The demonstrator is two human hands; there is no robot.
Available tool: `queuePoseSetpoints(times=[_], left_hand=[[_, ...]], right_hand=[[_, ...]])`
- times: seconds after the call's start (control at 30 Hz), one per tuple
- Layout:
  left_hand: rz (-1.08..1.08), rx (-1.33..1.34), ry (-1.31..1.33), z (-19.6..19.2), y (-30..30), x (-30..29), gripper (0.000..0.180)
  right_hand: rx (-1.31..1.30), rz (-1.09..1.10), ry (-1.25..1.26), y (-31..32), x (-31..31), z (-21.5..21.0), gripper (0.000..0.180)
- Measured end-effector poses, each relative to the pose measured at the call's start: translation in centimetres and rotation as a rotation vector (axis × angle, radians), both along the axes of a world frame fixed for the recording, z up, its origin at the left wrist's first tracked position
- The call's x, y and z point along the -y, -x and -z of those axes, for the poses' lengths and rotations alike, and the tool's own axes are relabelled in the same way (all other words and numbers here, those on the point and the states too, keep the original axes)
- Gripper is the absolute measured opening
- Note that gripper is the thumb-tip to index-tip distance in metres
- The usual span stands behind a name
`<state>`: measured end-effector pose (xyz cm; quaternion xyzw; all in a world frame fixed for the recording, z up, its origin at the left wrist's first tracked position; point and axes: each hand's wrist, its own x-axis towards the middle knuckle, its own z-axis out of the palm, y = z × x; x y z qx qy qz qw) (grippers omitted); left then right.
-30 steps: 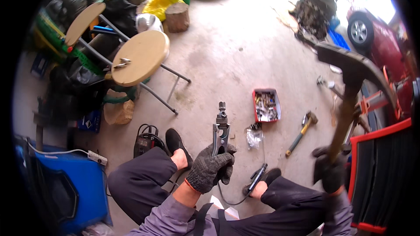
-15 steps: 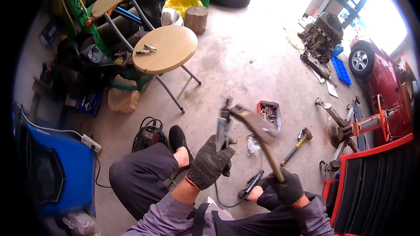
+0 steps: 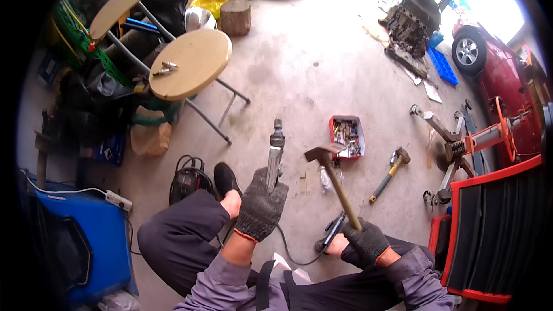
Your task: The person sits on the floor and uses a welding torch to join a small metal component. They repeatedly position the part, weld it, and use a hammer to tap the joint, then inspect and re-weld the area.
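Gripping a long metal shaft (image 3: 275,155), the left hand (image 3: 260,207) in its dark knit glove is wrapped tight round the lower end, so the part stands nearly upright above the fist. The right hand (image 3: 366,241), gloved the same way, is clenched on the wooden handle of a hammer (image 3: 333,175); its head sits just right of the shaft's upper half, close beside it but apart. Both hands are fully clamped, with a clear gap between them. Two hammers show: the held one and a second hammer (image 3: 390,173) lying on the floor beyond the right hand. One red tray (image 3: 346,136) of small metal parts lies just past the held hammer's head. Between the knees and below the right hand lies a dark corded tool (image 3: 333,231). Up and left of the left hand stand two round folding stools (image 3: 190,62). The surface is a bare concrete floor (image 3: 311,63) in a cluttered garage, with a red car (image 3: 495,57) far beyond the right hand and a red creeper (image 3: 495,230) just right of it.
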<state>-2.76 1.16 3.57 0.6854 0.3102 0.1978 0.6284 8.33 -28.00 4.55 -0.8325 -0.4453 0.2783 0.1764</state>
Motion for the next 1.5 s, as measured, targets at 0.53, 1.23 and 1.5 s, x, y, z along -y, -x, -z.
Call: queuePoseSetpoints(times=[0.53,1.23,1.5], left_hand=[[0.111,-0.868,-0.156,30.6,-1.8,2.7,0.041],[0.220,-1.192,0.080,32.2,-4.1,0.5,0.042],[0.414,-0.776,0.428,35.9,-0.9,-2.6,0.049]], right_hand=[[-0.626,0.975,-0.191,-0.4,-9.0,7.8,0.039],[-0.625,0.655,-0.060,3.1,-14.8,24.2,0.037],[-0.973,0.778,0.141,3.1,-14.3,25.1,0.033]])
